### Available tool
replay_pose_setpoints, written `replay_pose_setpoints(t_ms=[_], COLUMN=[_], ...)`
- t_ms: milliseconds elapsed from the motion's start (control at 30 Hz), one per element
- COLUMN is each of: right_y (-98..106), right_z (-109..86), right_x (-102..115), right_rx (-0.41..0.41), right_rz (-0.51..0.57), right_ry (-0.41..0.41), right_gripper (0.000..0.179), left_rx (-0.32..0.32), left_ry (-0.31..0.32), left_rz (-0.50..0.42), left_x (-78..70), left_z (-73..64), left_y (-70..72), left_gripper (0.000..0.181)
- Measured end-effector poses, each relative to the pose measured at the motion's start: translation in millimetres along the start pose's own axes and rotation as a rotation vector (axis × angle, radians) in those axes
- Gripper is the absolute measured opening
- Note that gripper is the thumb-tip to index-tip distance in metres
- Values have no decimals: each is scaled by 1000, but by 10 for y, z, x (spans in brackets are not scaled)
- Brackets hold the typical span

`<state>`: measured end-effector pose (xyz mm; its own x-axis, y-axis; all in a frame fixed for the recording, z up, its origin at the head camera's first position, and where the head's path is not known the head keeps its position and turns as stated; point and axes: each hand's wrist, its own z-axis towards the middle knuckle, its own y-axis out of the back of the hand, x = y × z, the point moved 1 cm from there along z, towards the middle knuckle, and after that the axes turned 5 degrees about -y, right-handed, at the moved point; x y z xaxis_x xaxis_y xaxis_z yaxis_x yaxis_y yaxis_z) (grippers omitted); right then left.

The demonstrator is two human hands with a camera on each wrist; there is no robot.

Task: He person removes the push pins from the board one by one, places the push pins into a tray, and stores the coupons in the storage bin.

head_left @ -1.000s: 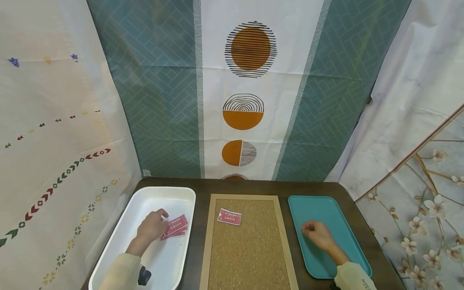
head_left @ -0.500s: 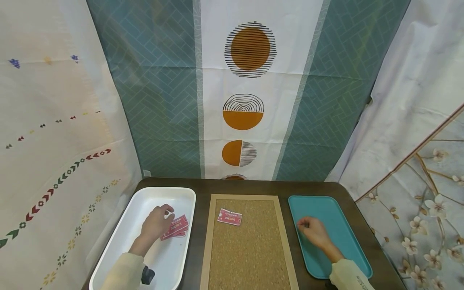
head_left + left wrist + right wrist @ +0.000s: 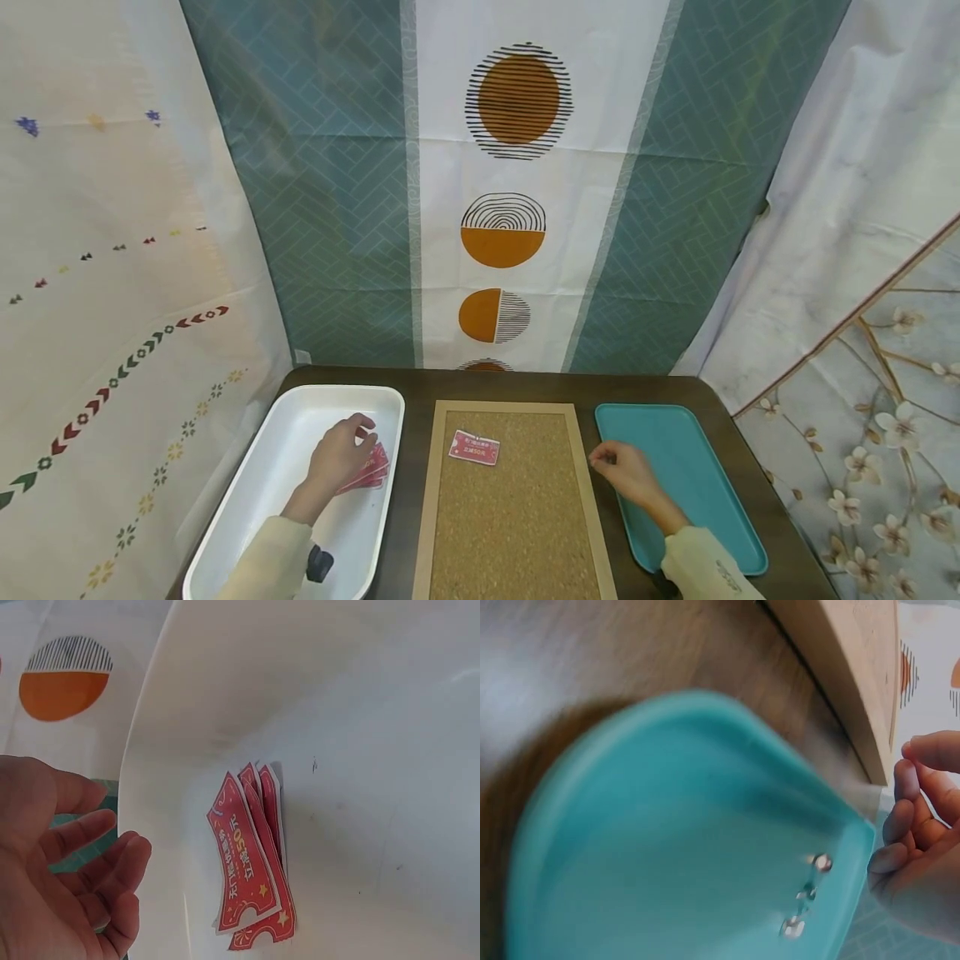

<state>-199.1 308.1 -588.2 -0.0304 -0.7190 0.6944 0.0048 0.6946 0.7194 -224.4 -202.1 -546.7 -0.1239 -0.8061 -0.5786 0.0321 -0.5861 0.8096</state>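
Observation:
Several red coupons (image 3: 247, 862) with white print lie overlapped in the white tray (image 3: 225, 517). My left hand (image 3: 337, 454) hovers beside them, its fingers loosely bent and holding nothing; it partly covers the coupons in the head view. Over the left edge of the teal tray (image 3: 720, 500), my right hand (image 3: 628, 473) has thumb and index fingertips brought together. Whether anything sits between those fingertips is hidden. Clear push pins (image 3: 823, 862) lie in the teal tray in the right wrist view. Another red coupon (image 3: 475, 448) lies slightly tilted on the corkboard (image 3: 517, 525), near its upper left corner.
The wood-framed corkboard stands between the two trays on a dark brown table (image 3: 420, 383). Raised rims surround both trays. A green and white patterned cloth (image 3: 345, 208) hangs behind the table, with pale cloths at either side.
My right hand has moved left, from over the teal tray to its edge by the corkboard, with thumb and index still together. My left hand has shifted forward and right over the coupons.

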Motion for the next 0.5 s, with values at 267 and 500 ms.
replay_pose_setpoints(t_ms=[267,500], right_y=[-130,-281], right_z=[49,77], right_x=[157,281], right_rx=[17,29], right_rz=[26,36], right_ry=[11,25], right_gripper=[6,5], left_rx=[-25,-21], left_ry=[-11,-5], left_rz=[-26,-32], left_x=[-146,-226], left_z=[50,58], left_y=[-71,-120], left_gripper=[24,24])
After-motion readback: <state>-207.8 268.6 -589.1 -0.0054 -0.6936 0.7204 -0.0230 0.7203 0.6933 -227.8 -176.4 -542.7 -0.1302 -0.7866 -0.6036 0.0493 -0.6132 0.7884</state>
